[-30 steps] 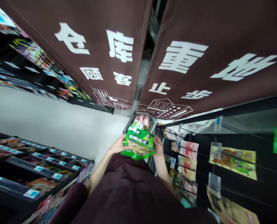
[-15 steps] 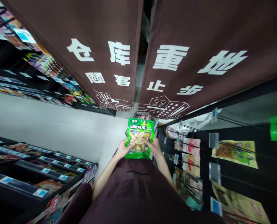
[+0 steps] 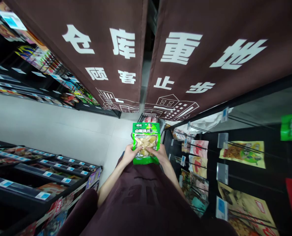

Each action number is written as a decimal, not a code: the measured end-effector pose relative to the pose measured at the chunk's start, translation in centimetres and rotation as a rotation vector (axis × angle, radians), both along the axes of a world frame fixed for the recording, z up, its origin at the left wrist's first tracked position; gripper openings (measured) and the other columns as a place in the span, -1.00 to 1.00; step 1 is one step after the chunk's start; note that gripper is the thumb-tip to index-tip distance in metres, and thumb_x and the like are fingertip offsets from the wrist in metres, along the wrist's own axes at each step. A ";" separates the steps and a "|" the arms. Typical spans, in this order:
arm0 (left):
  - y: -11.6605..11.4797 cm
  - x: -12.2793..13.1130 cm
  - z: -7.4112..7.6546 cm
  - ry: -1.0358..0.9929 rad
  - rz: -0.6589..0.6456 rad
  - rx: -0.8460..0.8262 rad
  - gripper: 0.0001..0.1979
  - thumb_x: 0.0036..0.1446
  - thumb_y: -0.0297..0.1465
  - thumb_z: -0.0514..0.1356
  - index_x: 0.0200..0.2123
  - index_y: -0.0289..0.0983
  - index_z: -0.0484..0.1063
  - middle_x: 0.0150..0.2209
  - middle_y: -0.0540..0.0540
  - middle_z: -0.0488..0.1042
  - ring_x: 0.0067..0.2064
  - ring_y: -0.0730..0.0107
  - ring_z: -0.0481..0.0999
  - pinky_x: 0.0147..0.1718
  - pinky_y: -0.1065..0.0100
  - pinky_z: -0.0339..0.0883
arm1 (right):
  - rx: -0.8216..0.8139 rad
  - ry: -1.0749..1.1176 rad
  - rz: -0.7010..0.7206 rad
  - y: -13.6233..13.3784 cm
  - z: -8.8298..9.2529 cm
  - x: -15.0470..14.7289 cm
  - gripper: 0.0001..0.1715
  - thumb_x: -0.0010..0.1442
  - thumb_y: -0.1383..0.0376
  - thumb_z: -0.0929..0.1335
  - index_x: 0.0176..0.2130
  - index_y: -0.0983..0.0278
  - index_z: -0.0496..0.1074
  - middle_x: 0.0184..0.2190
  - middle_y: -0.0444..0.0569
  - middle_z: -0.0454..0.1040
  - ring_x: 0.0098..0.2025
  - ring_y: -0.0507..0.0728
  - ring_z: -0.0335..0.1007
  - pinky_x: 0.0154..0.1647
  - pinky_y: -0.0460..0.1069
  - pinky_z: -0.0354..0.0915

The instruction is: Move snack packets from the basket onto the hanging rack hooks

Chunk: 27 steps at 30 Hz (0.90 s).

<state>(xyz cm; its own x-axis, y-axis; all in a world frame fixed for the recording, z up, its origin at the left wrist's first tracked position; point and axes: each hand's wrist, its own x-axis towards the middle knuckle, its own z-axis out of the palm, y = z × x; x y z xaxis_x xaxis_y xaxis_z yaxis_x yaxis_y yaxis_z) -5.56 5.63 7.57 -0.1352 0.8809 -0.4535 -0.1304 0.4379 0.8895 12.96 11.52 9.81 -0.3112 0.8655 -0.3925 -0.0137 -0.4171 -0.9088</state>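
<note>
A green snack bag [image 3: 146, 142] with a clear window showing pale chicken feet is held upright in front of my body. My left hand [image 3: 131, 153] grips its left edge, thumb across the window. On the opposite edge, my right hand [image 3: 161, 154] is closed the same way, its thumb pressing on the front. The fingers behind the bag are hidden. Just beyond the bag, partly covered by it, a dark basket or cart [image 3: 162, 126] holds some packs with red and white on them.
Brown door curtains [image 3: 121, 19] with white lettering hang ahead, with a narrow gap between them. To the right, bagged snacks [image 3: 244, 153] hang on hooks from a black rack. Shelf bins [image 3: 45, 177] with price tags stand at left, beside the pale tiled floor [image 3: 87, 131].
The bag and both hands sit slightly higher and farther left in view, and the thumbs have come a little closer together. The view has shifted slightly; the bag stays held.
</note>
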 end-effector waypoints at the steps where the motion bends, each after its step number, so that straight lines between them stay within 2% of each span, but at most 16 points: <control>1: 0.0 0.2 0.1 0.001 -0.023 0.014 -0.54 -0.05 -0.11 0.40 -0.21 -0.34 0.55 -0.24 -0.13 0.59 -0.27 0.22 0.56 -0.26 0.29 0.44 | 0.005 -0.020 -0.010 -0.4 -0.4 0.2 -0.51 -0.11 0.17 0.57 -0.15 0.28 0.57 -0.18 0.05 0.63 -0.13 0.30 0.57 -0.10 0.11 0.46; 4: 0.1 1.0 0.7 -0.019 -0.075 0.038 -0.47 -0.11 -0.18 0.44 -0.07 -0.31 0.51 -0.10 -0.15 0.58 -0.12 0.15 0.57 -0.11 0.22 0.45 | 0.000 -0.038 -0.048 -1.4 -1.7 0.9 -0.55 -0.11 0.19 0.57 -0.17 0.24 0.58 -0.19 0.02 0.63 -0.15 0.28 0.57 -0.09 0.10 0.46; 8: 0.1 2.0 1.2 -0.027 -0.133 0.051 -0.53 -0.02 -0.19 0.40 -0.08 -0.33 0.52 -0.08 -0.18 0.57 -0.09 0.11 0.57 -0.05 0.18 0.44 | -0.067 0.006 -0.112 -2.5 -3.1 1.6 -0.55 -0.11 0.21 0.57 -0.16 0.19 0.56 -0.16 -0.01 0.62 -0.14 0.25 0.57 -0.07 0.11 0.46; 11: 0.1 2.6 1.1 -0.013 -0.153 0.038 -0.53 -0.04 -0.17 0.40 -0.12 -0.36 0.53 -0.17 -0.16 0.59 -0.16 0.14 0.58 -0.13 0.24 0.46 | -0.133 -0.014 -0.165 -3.0 -3.9 2.3 -0.55 -0.15 0.22 0.58 -0.19 0.21 0.55 -0.21 0.00 0.63 -0.21 0.24 0.58 -0.12 0.11 0.48; 15: -0.5 3.4 1.0 0.081 -0.188 0.003 -0.57 -0.10 -0.15 0.42 -0.28 -0.38 0.54 -0.35 -0.07 0.57 -0.31 0.24 0.54 -0.30 0.38 0.44 | -0.179 -0.079 -0.191 -4.0 -5.0 3.9 -0.57 -0.16 0.23 0.58 -0.23 0.23 0.53 -0.23 -0.02 0.63 -0.25 0.21 0.58 -0.15 0.08 0.48; 18: -1.5 3.6 0.9 0.117 -0.237 0.009 -0.61 -0.09 -0.16 0.40 -0.31 -0.37 0.55 -0.40 -0.02 0.54 -0.35 0.31 0.51 -0.34 0.44 0.39 | -0.195 -0.113 -0.128 -5.2 -5.3 5.0 -0.58 -0.17 0.23 0.58 -0.25 0.22 0.52 -0.24 -0.04 0.63 -0.25 0.20 0.58 -0.14 0.06 0.47; 22: -2.5 3.3 0.3 0.092 -0.270 0.013 -0.60 -0.07 -0.16 0.39 -0.27 -0.38 0.55 -0.39 -0.01 0.54 -0.36 0.33 0.49 -0.36 0.44 0.35 | -0.256 -0.140 -0.092 -6.2 -4.9 5.2 -0.54 -0.12 0.20 0.55 -0.18 0.22 0.50 -0.28 -0.05 0.62 -0.22 0.20 0.57 -0.13 0.08 0.46; 27: -1.6 2.0 -0.9 0.081 -0.208 -0.064 -0.56 -0.09 -0.10 0.39 -0.31 -0.38 0.55 -0.39 -0.05 0.55 -0.33 0.24 0.50 -0.35 0.38 0.36 | -0.231 -0.236 -0.123 -4.8 -4.9 3.7 -0.44 -0.13 0.17 0.56 -0.11 0.24 0.48 -0.25 -0.02 0.61 -0.24 0.21 0.56 -0.15 0.10 0.46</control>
<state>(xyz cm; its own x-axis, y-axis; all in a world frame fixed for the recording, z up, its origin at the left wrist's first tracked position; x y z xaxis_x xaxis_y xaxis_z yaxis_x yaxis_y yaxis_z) -3.53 4.03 6.65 0.0081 0.8634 -0.5044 0.0395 0.5037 0.8630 16.63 6.77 4.87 -0.0875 0.7706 -0.6313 0.1231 -0.6205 -0.7745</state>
